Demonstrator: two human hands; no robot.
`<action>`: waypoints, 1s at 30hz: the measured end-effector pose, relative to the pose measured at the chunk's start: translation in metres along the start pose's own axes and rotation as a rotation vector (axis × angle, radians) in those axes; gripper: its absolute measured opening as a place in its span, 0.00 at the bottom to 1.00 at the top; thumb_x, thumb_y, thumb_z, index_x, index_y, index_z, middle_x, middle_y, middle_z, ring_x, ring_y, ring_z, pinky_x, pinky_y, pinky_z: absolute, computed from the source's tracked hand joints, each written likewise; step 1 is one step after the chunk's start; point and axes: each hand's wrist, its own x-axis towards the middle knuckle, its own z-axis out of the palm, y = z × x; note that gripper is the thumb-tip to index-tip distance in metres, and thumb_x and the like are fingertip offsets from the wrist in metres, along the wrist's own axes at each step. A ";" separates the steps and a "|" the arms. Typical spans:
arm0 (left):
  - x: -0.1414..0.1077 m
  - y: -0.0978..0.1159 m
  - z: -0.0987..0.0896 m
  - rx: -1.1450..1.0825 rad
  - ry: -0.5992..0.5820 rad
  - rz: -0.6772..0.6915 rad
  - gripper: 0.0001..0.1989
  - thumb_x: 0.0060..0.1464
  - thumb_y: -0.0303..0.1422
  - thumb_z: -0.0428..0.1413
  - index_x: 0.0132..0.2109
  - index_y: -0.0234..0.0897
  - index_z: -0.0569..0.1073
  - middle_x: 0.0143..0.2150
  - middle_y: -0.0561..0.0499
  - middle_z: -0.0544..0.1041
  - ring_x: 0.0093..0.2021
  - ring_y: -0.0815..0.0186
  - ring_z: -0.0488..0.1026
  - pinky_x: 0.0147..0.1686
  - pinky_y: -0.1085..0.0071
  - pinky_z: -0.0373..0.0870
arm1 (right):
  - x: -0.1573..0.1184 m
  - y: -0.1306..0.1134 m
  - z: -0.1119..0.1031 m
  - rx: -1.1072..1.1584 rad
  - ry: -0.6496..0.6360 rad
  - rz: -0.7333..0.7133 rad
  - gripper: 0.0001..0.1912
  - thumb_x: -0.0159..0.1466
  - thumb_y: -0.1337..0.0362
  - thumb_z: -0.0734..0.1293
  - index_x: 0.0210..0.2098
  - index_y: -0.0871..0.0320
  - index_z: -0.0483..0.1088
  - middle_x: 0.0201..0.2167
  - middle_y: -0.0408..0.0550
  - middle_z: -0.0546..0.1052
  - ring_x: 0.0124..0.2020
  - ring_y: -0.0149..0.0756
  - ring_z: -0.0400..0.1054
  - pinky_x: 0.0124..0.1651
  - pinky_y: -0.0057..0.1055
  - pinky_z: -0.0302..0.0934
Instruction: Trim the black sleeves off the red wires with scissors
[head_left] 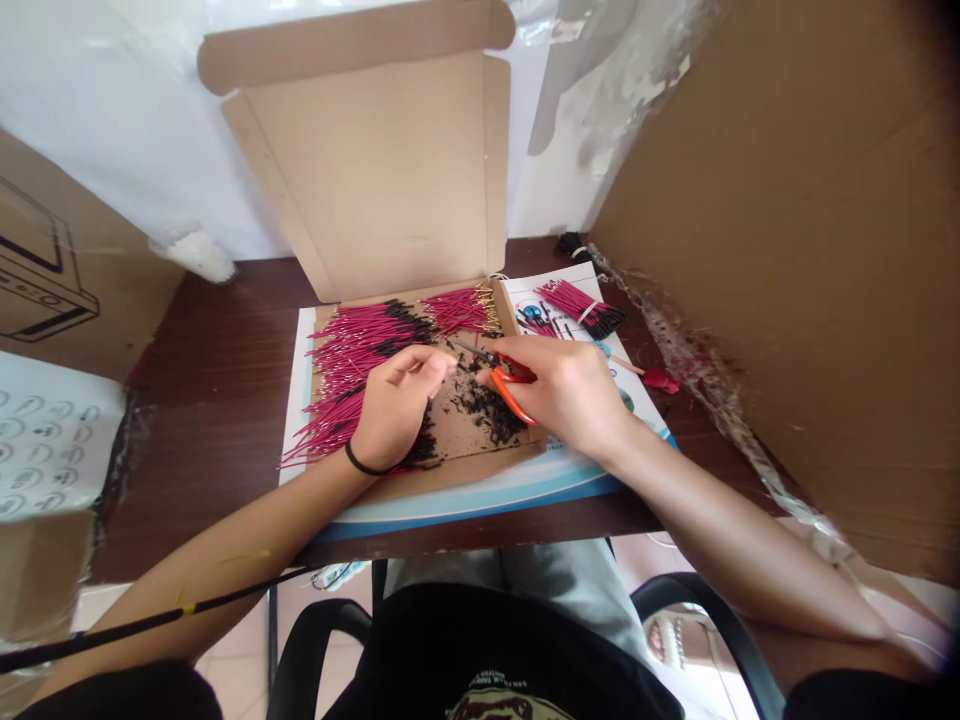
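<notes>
On my dark wooden table [225, 340] sits an open cardboard box [375, 170] holding red wires [352, 350]. My left hand [394, 405] pinches what seems a single wire, just beside the orange-handled snips [512, 388] gripped in my right hand [559, 390].

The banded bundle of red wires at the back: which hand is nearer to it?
Right. The right hand is nearer, with the bundle just beyond it, not touching. The left hand is farther away, past the orange-handled scissors.
</notes>
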 end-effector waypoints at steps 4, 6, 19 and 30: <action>0.001 0.005 0.003 -0.169 -0.014 -0.006 0.11 0.49 0.39 0.60 0.29 0.36 0.79 0.27 0.50 0.72 0.26 0.71 0.61 0.26 0.73 0.60 | 0.002 0.001 0.003 -0.030 -0.024 0.018 0.16 0.62 0.62 0.66 0.49 0.55 0.76 0.35 0.47 0.81 0.29 0.33 0.71 0.30 0.27 0.57; 0.001 0.004 0.002 -0.151 -0.013 -0.021 0.11 0.49 0.40 0.60 0.30 0.37 0.80 0.28 0.50 0.73 0.26 0.71 0.62 0.26 0.73 0.60 | 0.002 0.002 0.004 -0.052 -0.037 0.028 0.16 0.62 0.62 0.66 0.49 0.54 0.75 0.33 0.46 0.80 0.28 0.32 0.70 0.30 0.27 0.56; 0.002 0.007 -0.002 0.259 -0.133 0.137 0.16 0.53 0.45 0.58 0.34 0.36 0.77 0.32 0.48 0.79 0.31 0.67 0.74 0.35 0.71 0.71 | 0.002 0.001 0.005 -0.033 -0.011 -0.025 0.13 0.62 0.59 0.66 0.44 0.54 0.76 0.32 0.46 0.80 0.28 0.32 0.69 0.31 0.27 0.54; 0.003 0.004 -0.006 0.404 -0.198 0.245 0.15 0.58 0.42 0.55 0.36 0.34 0.78 0.32 0.49 0.77 0.31 0.69 0.71 0.32 0.74 0.67 | 0.003 0.002 0.000 -0.107 -0.080 -0.065 0.11 0.62 0.58 0.66 0.41 0.54 0.76 0.31 0.44 0.79 0.28 0.32 0.68 0.28 0.27 0.48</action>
